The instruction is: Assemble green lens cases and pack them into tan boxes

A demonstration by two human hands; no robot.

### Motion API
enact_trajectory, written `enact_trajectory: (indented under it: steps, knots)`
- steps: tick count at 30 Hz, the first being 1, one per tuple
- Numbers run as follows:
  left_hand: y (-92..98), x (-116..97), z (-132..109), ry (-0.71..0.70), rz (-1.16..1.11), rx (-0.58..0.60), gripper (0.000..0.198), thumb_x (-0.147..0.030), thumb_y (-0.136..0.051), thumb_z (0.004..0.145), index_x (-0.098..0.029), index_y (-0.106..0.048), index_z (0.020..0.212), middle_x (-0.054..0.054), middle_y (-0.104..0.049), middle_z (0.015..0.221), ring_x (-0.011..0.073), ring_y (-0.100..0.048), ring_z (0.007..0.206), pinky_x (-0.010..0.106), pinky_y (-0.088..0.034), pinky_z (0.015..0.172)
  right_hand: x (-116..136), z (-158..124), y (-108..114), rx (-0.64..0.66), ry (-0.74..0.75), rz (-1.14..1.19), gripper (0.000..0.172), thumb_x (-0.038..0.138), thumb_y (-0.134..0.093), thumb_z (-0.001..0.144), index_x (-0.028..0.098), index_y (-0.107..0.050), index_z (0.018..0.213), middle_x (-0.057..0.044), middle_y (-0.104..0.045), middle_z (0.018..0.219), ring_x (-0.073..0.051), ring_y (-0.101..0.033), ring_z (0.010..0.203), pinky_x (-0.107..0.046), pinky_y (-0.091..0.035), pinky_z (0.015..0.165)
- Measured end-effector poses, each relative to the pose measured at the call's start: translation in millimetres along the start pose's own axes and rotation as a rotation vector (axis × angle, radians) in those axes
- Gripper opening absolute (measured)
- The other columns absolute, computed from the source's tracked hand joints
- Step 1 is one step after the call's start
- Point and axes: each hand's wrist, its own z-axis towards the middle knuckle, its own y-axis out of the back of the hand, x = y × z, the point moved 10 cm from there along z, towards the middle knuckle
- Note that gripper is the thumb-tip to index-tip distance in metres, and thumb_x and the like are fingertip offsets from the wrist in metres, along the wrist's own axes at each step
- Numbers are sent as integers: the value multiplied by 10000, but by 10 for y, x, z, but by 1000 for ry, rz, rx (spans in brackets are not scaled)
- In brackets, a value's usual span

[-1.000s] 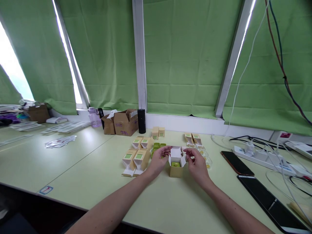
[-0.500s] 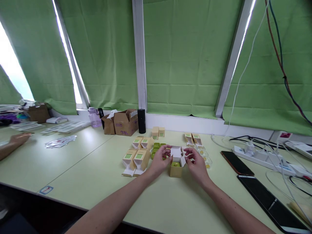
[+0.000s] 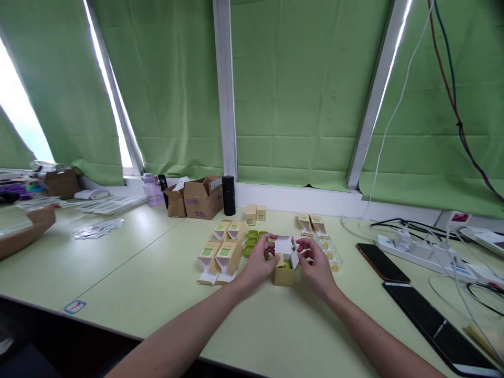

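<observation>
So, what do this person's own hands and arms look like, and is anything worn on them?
The left hand and right hand are both ungloved. The left forearm and right forearm are bare where visible, with no sleeve, watch, bracelet or cable. Rings are too small to rule out.
</observation>
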Motion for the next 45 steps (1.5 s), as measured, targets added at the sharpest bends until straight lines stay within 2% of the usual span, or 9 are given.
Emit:
enact_trajectory:
  steps: [8, 13, 28, 35, 41, 45]
  knots:
    - [0, 4, 8, -15, 4, -3, 477, -94, -652, 755, -205, -495, 1192, 50, -692, 1021, 184, -628, 947, 314, -461, 845, -70, -9, -80, 50, 0, 36, 326, 313, -582, 836, 221, -564, 1148, -30, -602, 956, -161, -594, 680, -277, -486, 581]
    - [-10, -33, -12, -11, 15, 3, 477, -109, -658, 757, -204, -495, 1196, 61, -692, 1035, 193, -625, 954, 320, -462, 855, -80, -35, -131, 76, -12, 27, 343, 378, -604, 882, 223, -551, 1183, -25, -602, 953, -160, -601, 672, -285, -488, 590]
    - [-17, -43, -24, -14, 18, 6, 487, -126, -660, 767, -199, -477, 1212, 66, -680, 1015, 196, -595, 928, 320, -455, 848, -171, -64, -235, 119, -64, 47, 399, 394, -619, 850, 233, -514, 1200, 15, -534, 927, -150, -579, 694, -306, -499, 666]
    - [-12, -27, -25, -16, 16, 4, 488, -119, -655, 770, -199, -460, 1210, 80, -680, 1058, 191, -592, 927, 321, -454, 843, -235, -52, -254, 114, -101, 111, 404, 397, -644, 802, 238, -536, 1157, 14, -538, 913, -142, -543, 647, -261, -439, 544]
    - [4, -29, -39, -33, 22, -9, 531, -126, -681, 779, -229, -391, 1212, 28, -660, 975, 176, -578, 899, 309, -436, 847, -279, -58, -291, 145, -134, 141, 423, 392, -636, 807, 247, -507, 1182, 12, -509, 947, -132, -523, 665, -234, -390, 518]
    - [10, -75, -39, -71, 54, -12, 378, -120, -662, 775, -221, -477, 1088, 17, -613, 940, 179, -567, 903, 300, -441, 843, -282, -57, -279, 140, -149, 147, 438, 385, -658, 799, 253, -518, 1192, 12, -510, 947, -143, -534, 693, -242, -402, 541]
